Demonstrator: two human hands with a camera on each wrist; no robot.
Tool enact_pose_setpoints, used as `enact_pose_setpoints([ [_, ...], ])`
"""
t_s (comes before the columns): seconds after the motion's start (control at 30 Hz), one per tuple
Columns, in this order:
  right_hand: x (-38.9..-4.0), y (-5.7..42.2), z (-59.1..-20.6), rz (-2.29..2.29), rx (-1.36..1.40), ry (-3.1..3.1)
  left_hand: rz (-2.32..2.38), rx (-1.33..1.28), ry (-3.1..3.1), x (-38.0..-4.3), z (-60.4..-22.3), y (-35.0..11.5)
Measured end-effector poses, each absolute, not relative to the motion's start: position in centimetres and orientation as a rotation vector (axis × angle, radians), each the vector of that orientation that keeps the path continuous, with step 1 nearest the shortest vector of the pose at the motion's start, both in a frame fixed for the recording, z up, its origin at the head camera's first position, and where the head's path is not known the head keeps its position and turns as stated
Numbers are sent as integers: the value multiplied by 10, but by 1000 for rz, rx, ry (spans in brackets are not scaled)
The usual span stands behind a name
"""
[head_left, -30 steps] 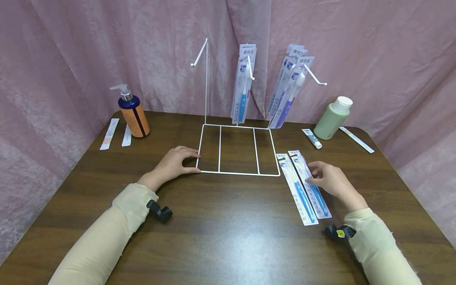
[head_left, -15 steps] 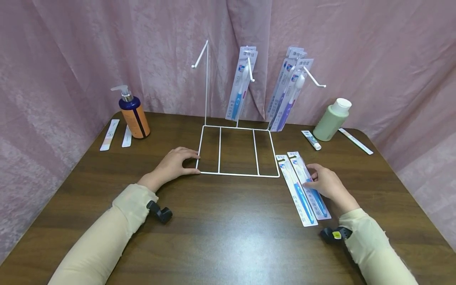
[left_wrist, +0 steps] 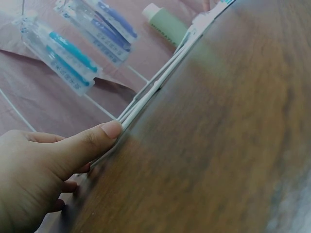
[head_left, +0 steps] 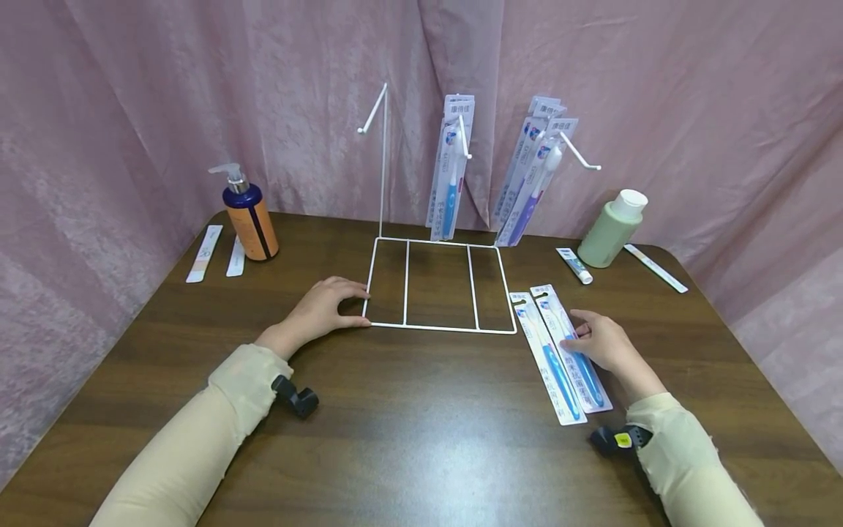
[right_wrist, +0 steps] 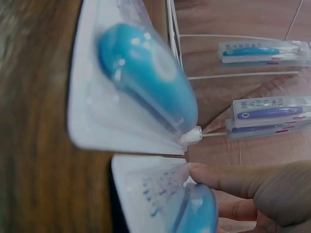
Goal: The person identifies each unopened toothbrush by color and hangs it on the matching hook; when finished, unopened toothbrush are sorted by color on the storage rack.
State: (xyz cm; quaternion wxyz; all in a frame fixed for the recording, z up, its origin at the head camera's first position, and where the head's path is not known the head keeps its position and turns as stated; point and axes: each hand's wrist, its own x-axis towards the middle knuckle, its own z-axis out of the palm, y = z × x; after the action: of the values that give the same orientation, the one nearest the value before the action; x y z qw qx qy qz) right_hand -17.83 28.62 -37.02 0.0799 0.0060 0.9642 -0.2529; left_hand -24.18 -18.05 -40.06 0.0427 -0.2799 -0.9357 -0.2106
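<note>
My left hand (head_left: 323,304) holds the front left corner of a white wire display rack (head_left: 441,329), thumb at the front bar and fingers on the side bar. In the left wrist view its thumb (left_wrist: 87,145) lies against the wire. Two blister-packed blue toothbrushes lie side by side right of the rack: a left toothbrush pack (head_left: 549,366) and a right toothbrush pack (head_left: 589,380). My right hand (head_left: 606,344) pinches the right pack around its middle, its thumb (right_wrist: 223,179) at the pack's edge in the right wrist view. Some fingertips are hidden.
Blue toothbrush packs (head_left: 451,176) hang on the rack's middle hook and purple ones (head_left: 527,190) on its right hook. The left hook (head_left: 373,108) is bare. A pump bottle (head_left: 250,223), a green bottle (head_left: 609,230) and a small tube (head_left: 575,266) stand or lie near the back.
The blue packs on the middle hook swing left, then back. My right hand shifts slightly left onto the right toothbrush pack. The left hand stays on the rack; the head view tilts up slightly.
</note>
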Motion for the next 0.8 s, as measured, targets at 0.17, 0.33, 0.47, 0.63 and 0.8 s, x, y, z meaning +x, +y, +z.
enact_pose_setpoints([
  [0.17, -175, 289, -368, -793, 18, 2900, -644, -854, -2864, -240, -401, -181],
  [0.33, -174, 292, -363, -824, 17, 2934, -650, -848, -2863, -240, -402, -182],
  [0.47, -173, 294, -357, -847, 12, 2971, -655, -846, -2864, -240, -402, -182],
  [0.63, -171, 298, -344, -883, -32, 3017, -653, -842, -2874, -241, -403, -181],
  [0.8, -165, 302, -329, -900, -67, 3097, -643, -842, -2878, -242, -402, -181],
])
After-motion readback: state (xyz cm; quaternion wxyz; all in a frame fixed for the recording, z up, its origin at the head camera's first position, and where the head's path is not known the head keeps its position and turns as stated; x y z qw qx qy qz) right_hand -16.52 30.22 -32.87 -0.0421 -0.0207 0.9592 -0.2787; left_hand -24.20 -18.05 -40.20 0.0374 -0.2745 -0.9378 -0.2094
